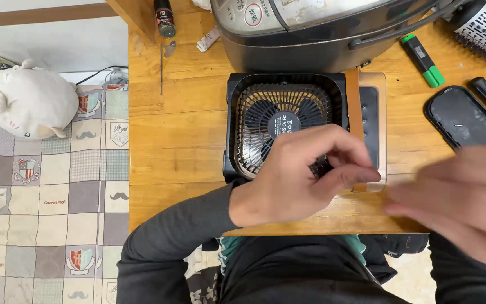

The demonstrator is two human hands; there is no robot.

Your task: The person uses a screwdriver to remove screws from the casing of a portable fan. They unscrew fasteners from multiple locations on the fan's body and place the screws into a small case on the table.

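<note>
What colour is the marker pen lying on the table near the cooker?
Green with a black middle: the marker pen, clearest in the head view.

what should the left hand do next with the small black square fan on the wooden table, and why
Probably press the left hand down to steady the small black square fan: its fingers already pinch at the grille's lower edge, while the right hand is motion-blurred, off the fan, over the wooden table.

Round black label (283,125) at the fan grille's (254,112) centre.
</note>
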